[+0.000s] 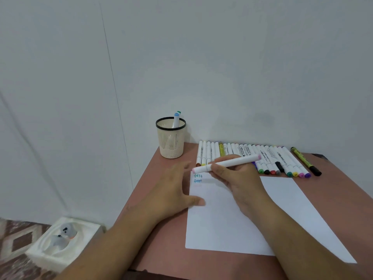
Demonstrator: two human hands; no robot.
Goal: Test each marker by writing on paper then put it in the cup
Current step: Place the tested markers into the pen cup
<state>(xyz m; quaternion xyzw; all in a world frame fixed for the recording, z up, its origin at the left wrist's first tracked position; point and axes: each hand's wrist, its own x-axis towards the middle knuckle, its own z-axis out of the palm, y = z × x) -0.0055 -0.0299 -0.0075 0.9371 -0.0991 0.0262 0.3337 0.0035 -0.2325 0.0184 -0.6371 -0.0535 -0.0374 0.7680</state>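
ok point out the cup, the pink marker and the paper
cup [171, 145], head view, on its slotted front wall
pink marker [232, 162], head view, mid barrel above the fingers
paper [222, 225], head view, on its blank middle

Marker row [252, 156] partly behind right hand [240, 178]

Cup [171, 138] left of marker row [252, 156] — paper [242, 219] before.

Left hand [173, 190] flat, right hand [240, 178] curled
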